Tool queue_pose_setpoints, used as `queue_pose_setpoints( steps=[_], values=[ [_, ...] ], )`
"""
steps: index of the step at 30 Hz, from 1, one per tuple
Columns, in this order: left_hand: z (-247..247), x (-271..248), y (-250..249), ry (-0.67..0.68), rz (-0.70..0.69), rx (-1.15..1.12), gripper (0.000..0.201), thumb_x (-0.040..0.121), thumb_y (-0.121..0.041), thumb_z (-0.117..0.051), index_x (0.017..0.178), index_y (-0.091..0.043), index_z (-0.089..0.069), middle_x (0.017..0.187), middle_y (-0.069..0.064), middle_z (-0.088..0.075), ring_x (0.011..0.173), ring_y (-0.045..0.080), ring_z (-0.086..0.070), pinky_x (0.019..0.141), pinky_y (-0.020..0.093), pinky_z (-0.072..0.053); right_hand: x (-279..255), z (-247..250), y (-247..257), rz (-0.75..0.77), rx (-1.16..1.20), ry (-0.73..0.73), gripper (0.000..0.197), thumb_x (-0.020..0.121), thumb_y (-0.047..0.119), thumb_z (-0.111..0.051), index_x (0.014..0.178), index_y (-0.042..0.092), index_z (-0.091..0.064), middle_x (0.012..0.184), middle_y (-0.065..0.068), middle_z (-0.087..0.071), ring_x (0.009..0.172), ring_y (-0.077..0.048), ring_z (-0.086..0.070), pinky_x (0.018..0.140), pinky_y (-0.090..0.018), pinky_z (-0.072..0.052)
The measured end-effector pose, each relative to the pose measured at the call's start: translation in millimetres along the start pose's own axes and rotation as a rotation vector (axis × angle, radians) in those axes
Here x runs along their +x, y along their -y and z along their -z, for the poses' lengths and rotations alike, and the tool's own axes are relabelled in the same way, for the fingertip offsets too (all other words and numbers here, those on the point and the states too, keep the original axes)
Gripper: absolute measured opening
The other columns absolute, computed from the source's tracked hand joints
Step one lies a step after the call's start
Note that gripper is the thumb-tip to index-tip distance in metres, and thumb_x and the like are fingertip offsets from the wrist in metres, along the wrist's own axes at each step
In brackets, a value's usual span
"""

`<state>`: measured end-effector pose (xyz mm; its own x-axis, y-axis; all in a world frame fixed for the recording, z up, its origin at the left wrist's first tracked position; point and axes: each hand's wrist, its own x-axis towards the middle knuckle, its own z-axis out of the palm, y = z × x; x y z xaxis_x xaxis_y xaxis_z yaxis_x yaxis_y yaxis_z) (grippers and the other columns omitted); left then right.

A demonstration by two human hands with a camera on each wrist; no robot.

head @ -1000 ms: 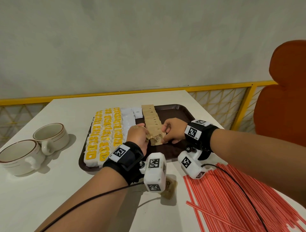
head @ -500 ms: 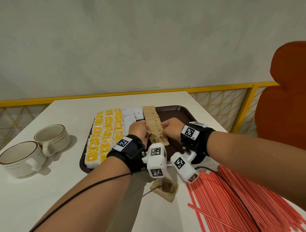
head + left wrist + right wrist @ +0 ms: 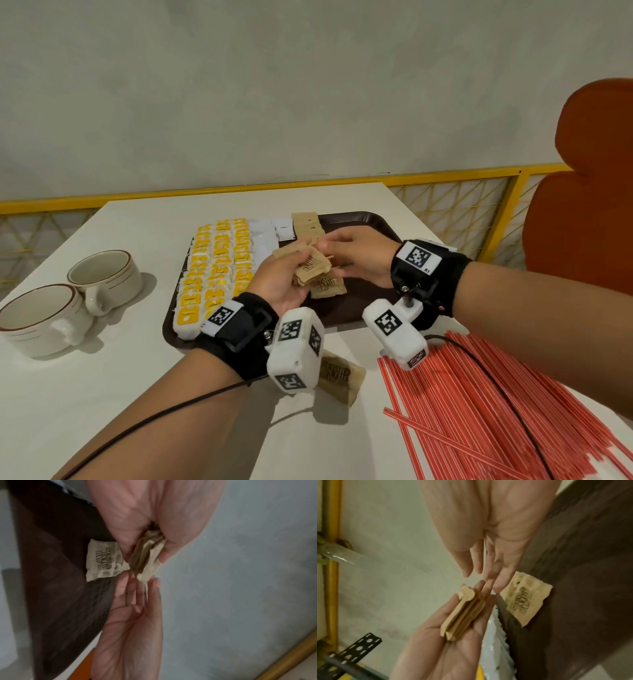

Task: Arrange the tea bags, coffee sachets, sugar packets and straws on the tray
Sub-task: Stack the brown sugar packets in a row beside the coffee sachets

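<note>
- My left hand (image 3: 279, 281) has lifted off the tray (image 3: 359, 219) since 0.5 s ago; it now grips a stack of brown sugar packets (image 3: 310, 269) above it.
- My right hand (image 3: 359, 255), fingers straight, touches the stack's end.
- 1 packet (image 3: 327, 291) lies on the tray; print is too blurred to read.

Sugar packets (image 3: 310, 270): matt, creased brown paper. Tray (image 3: 359, 219): dark brown, low sheen. Straws (image 3: 479, 394): smooth red plastic. Cups (image 3: 102, 274): glossy cream ceramic. Table (image 3: 137, 377): smooth white. Railing (image 3: 445, 176): yellow-painted metal.
</note>
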<state>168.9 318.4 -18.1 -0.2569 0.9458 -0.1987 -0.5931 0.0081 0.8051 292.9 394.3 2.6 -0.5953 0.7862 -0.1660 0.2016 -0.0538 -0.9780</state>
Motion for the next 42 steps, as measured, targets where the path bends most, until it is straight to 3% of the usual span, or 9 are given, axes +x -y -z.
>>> queue_pose_setpoints(
  steps=[2,6,11,15,20,24,30,36,42],
  values=[
    [0.5,-4.4,1.5,0.023,0.009,0.005,0.026,0.099,-0.002,-0.038,0.112,-0.003,-0.06,0.087,0.015,-0.071,0.074,0.022,-0.07,0.059,0.03,-0.058,-5.6,-6.3,1.7,0.033,-0.022,0.019,0.014,0.09,0.006,-0.062,0.104,0.001,-0.062,0.089,-0.012,-0.067,0.077,-0.017,-0.067,0.073,-0.032,-0.057],
    [1.3,-7.8,3.8,-0.019,-0.029,0.043,0.032,0.099,-0.004,-0.037,0.125,0.0,-0.055,0.109,0.021,-0.066,0.088,0.026,-0.068,0.073,0.032,-0.057,-7.3,-14.8,0.2,0.045,-0.018,-0.021,0.005,0.086,0.006,-0.068,0.082,0.007,-0.064,0.084,-0.01,-0.068,0.08,-0.02,-0.068,0.082,-0.039,-0.057],
    [5.2,-8.4,2.1,-0.088,-0.068,0.05,0.029,0.097,0.001,-0.039,0.12,0.0,-0.057,0.102,0.019,-0.067,0.082,0.025,-0.069,0.062,0.03,-0.057,-12.0,-20.3,4.3,-0.08,-0.014,0.058,0.015,0.086,0.016,-0.07,0.097,0.007,-0.065,0.088,-0.01,-0.07,0.072,-0.015,-0.068,0.072,-0.031,-0.058],
    [4.6,-7.8,0.9,-0.079,-0.115,0.084,0.031,0.1,-0.001,-0.032,0.106,-0.007,-0.062,0.105,0.014,-0.066,0.085,0.023,-0.068,0.07,0.033,-0.056,-16.4,-17.5,8.0,-0.154,0.008,0.134,0.009,0.088,0.006,-0.065,0.093,0.011,-0.059,0.087,-0.009,-0.068,0.071,-0.013,-0.067,0.089,-0.037,-0.055],
    [-2.4,-8.4,-5.0,-0.08,-0.155,0.061,0.024,0.101,-0.007,-0.035,0.101,-0.01,-0.059,0.091,0.009,-0.068,0.08,0.023,-0.068,0.069,0.034,-0.058,-23.3,-17.2,8.2,-0.117,0.176,0.225,0.015,0.087,-0.009,-0.059,0.093,0.005,-0.059,0.092,-0.013,-0.068,0.079,-0.018,-0.07,0.07,-0.029,-0.06],
    [2.9,-3.7,-13.2,-0.158,-0.211,0.136,0.022,0.099,-0.004,-0.035,0.096,-0.013,-0.055,0.071,0.004,-0.055,0.059,0.015,-0.057,0.058,0.029,-0.051,-22.1,-9.1,5.0,-0.048,0.107,0.12,0.02,0.084,-0.007,-0.063,0.097,0.008,-0.059,0.095,-0.012,-0.07,0.087,-0.023,-0.07,0.077,-0.034,-0.059],
    [17.4,-4.6,-16.9,0.02,-0.165,0.685,0.008,0.092,-0.008,-0.059,0.1,-0.01,-0.061,0.08,0.005,-0.063,0.061,0.009,-0.059,0.056,0.019,-0.051,-19.4,10.7,-9.8,-0.054,0.053,-0.025,0.014,0.084,0.001,-0.068,0.089,0.011,-0.06,0.091,-0.008,-0.071,0.079,-0.017,-0.07,0.065,-0.022,-0.056],
    [6.3,5.5,-15.9,-0.049,-0.119,0.854,0.014,0.09,-0.004,-0.06,0.078,-0.011,-0.062,0.069,0.007,-0.061,0.055,0.012,-0.059,0.053,0.021,-0.052,-16.7,11.0,-23.7,-0.066,0.064,-0.021,0.014,0.086,-0.005,-0.063,0.084,0.009,-0.059,0.084,-0.009,-0.068,0.076,-0.017,-0.068,0.058,-0.022,-0.057],
    [-1.5,18.5,-9.7,-0.129,-0.015,0.91,0.017,0.093,-0.003,-0.053,0.077,-0.007,-0.058,0.075,0.013,-0.058,0.061,0.02,-0.059,0.042,0.022,-0.052,-3.8,16.6,-36.9,-0.069,-0.187,-0.099,0.009,0.085,0.004,-0.069,0.089,0.009,-0.063,0.092,-0.011,-0.069,0.085,-0.02,-0.069,0.073,-0.032,-0.059]
  ],
)
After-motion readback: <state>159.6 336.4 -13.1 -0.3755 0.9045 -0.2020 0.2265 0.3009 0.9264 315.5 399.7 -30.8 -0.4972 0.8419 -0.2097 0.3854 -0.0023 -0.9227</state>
